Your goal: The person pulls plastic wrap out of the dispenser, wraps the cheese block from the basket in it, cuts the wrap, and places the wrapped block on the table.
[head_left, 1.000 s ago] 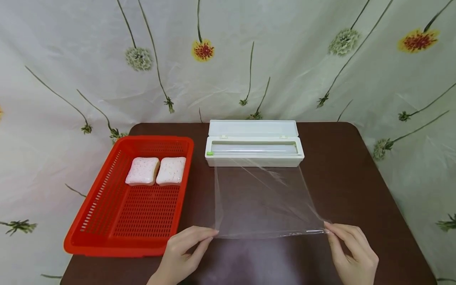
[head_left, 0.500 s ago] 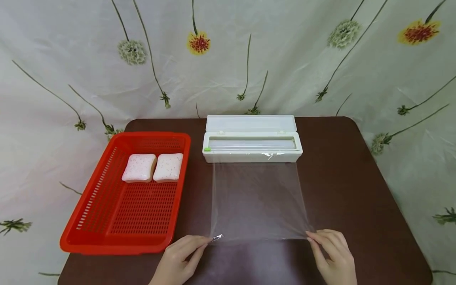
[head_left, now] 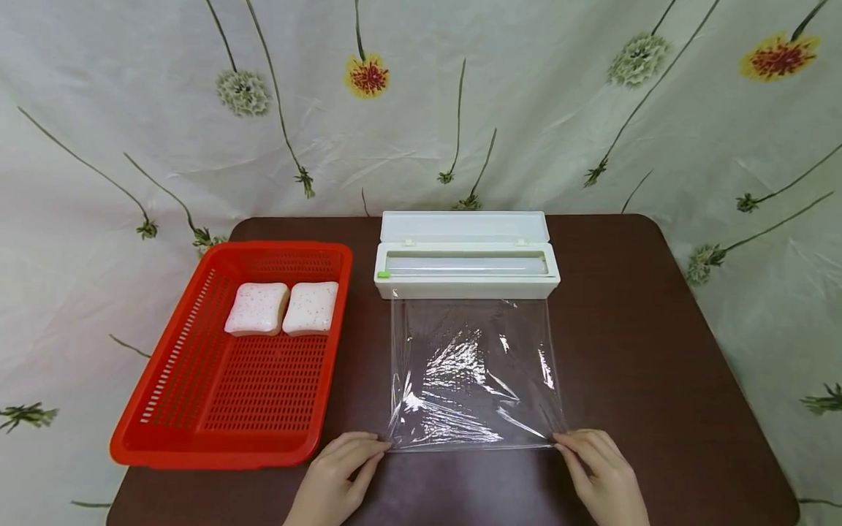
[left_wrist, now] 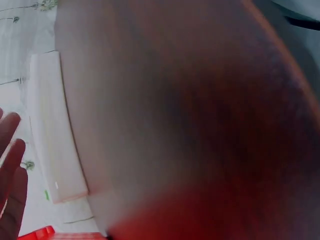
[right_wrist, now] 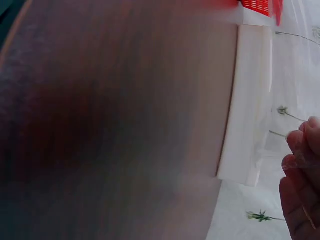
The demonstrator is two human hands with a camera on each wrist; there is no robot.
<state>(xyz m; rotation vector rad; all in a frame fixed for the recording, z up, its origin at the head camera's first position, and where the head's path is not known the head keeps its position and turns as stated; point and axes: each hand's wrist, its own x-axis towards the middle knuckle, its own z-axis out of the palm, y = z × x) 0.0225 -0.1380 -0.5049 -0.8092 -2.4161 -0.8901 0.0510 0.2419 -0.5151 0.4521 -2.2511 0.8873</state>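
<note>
Hands point(head_left: 338, 475) point(head_left: 601, 471) well apart, pinching clear film point(head_left: 470, 380) at near corners.

The cling film point(head_left: 470, 372) I hold is clear, the tabletop point(head_left: 631, 321) dark brown, the far-edge dispenser point(head_left: 467, 289) white with a green tab point(head_left: 384, 275), the left-edge basket point(head_left: 217, 454) red, its bread-shaped blocks point(head_left: 256, 308) speckled white.

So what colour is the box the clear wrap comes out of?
The box is white, with a green bit, best seen in the head view.
</note>
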